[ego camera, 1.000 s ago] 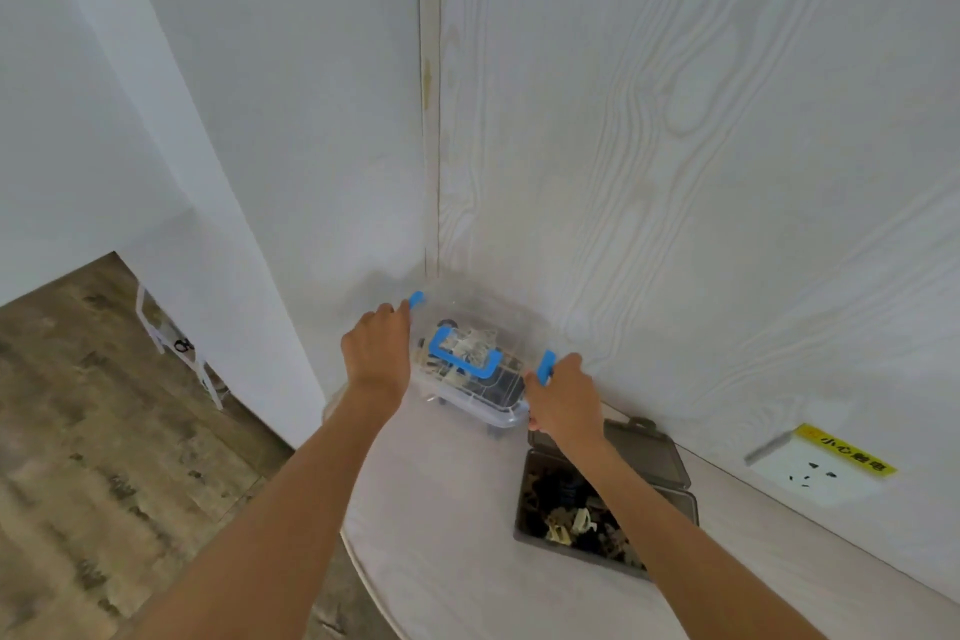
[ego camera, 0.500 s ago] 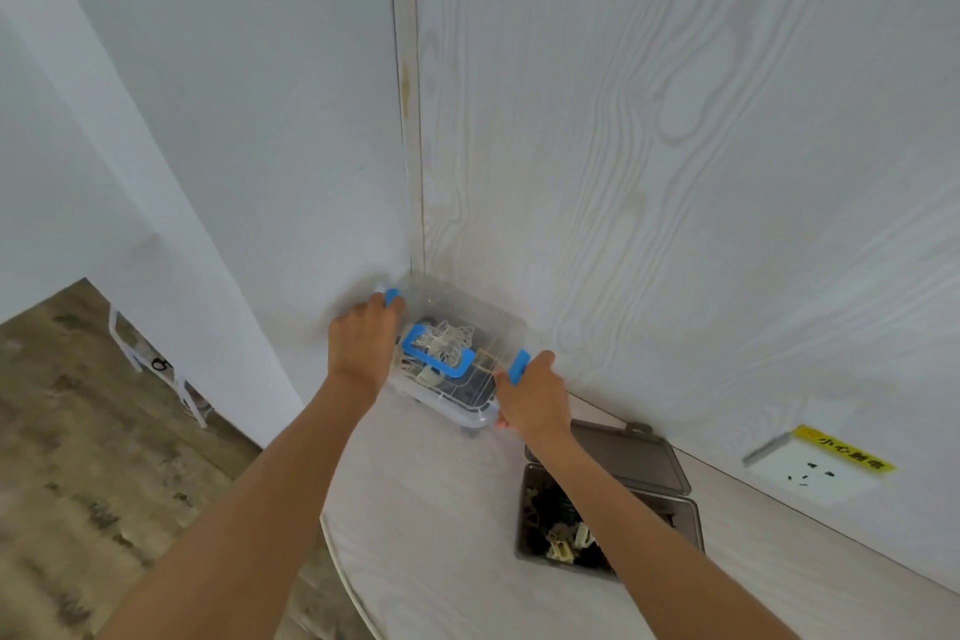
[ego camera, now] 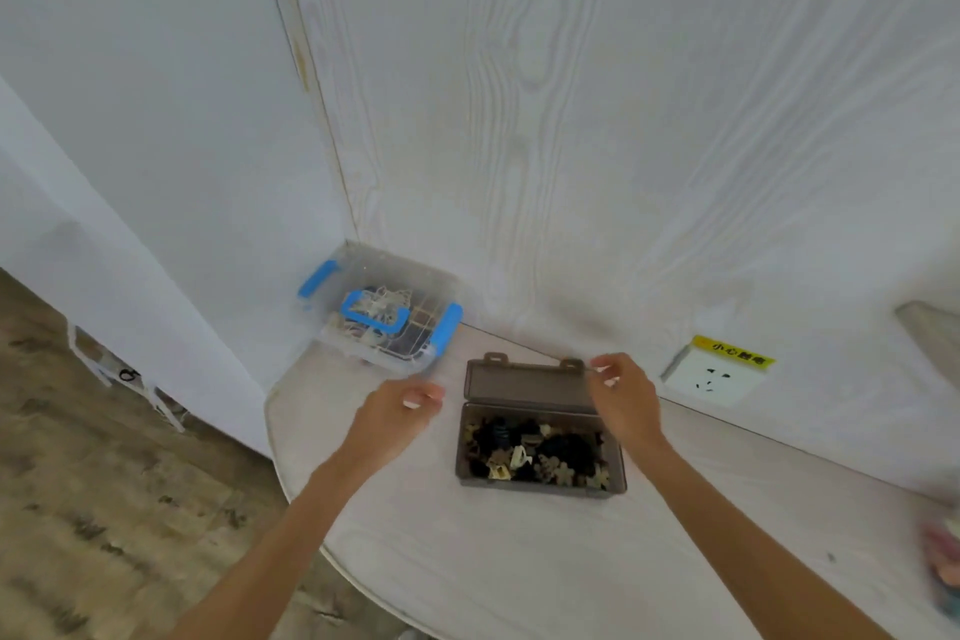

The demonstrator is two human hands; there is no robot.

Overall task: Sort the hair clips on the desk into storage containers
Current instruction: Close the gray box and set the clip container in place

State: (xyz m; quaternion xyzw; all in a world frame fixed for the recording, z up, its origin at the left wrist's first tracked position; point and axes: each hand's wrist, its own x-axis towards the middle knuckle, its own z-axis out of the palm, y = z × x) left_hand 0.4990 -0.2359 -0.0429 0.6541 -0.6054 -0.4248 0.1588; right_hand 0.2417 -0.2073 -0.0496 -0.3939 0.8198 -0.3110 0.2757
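Left hand (ego camera: 390,415) hovers loosely curled, holding nothing, beside the open grey clip box (ego camera: 540,476). Right hand (ego camera: 623,398) fingers curled at its raised lid (ego camera: 527,385); contact unclear. Clear blue-latched container (ego camera: 382,312) sits in the corner.

On the bench (ego camera: 519,561), a closed box (ego camera: 382,312) sits in the far left corner, against both walls. To its right and nearer the front stands an open case (ego camera: 540,486) with hair clips (ego camera: 535,452) inside, its lid (ego camera: 527,382) tipped back toward the rear wall. A wall socket (ego camera: 714,374) lies right of the case, behind the bench's far edge.
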